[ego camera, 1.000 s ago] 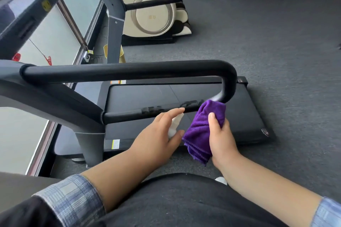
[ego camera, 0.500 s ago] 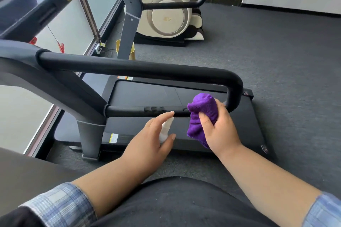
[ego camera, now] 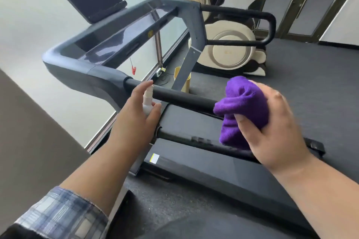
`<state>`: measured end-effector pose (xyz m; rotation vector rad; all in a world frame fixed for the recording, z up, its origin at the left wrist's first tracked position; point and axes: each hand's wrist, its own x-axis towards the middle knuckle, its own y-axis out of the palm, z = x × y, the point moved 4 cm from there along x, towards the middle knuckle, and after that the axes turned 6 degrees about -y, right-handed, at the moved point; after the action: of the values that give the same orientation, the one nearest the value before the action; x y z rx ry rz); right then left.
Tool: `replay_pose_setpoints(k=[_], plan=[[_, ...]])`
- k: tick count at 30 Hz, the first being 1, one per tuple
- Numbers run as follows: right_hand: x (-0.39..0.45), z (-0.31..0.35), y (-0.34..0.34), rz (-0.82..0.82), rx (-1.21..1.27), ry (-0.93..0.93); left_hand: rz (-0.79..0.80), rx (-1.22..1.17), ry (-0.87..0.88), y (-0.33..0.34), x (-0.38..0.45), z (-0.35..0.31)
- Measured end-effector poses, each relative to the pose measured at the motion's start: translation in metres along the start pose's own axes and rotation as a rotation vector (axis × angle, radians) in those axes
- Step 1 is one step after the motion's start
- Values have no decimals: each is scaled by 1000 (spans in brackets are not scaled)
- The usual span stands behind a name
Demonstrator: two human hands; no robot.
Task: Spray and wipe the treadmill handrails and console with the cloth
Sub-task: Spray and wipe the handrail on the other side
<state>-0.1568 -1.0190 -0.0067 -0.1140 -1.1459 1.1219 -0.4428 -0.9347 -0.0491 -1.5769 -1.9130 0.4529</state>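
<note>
The left hand (ego camera: 136,114) is wrapping around a small white spray bottle (ego camera: 147,100), one finger resting on top, maybe to press it. It is pointing the bottle at the near handrail (ego camera: 182,98), close to the gray corner of the treadmill frame (ego camera: 81,68). The right hand (ego camera: 272,128) is squeezing the bunched purple cloth (ego camera: 242,108) just beside that rail, probably so it can wipe soon. The console (ego camera: 108,39) is sitting farther up.

We wore a plaid shirt in pale blue, grey and white, its left sleeve (ego camera: 64,213) pushed up above the forearm. Our left hand (ego camera: 134,120) and right hand (ego camera: 275,132) were bare, without gloves, rings or a watch.
</note>
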Motion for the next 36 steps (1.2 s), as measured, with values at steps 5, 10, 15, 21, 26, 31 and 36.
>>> replay_pose_setpoints(k=[5,10,15,21,26,31,36], plan=[[42,2,36,370,-399,48,59,141,-100,-23,17,6],[37,2,57,478,-553,78,80,270,-72,-32,39,10],[33,-3,60,403,-581,41,75,341,-70,-28,57,13],[30,-6,60,364,-584,25,106,360,-100,-20,61,10],[20,-7,50,289,-432,14,107,363,-52,-13,54,0],[-13,3,29,161,-229,28,193,333,91,8,23,-25],[-62,9,11,153,-7,85,267,333,280,49,-6,-67]])
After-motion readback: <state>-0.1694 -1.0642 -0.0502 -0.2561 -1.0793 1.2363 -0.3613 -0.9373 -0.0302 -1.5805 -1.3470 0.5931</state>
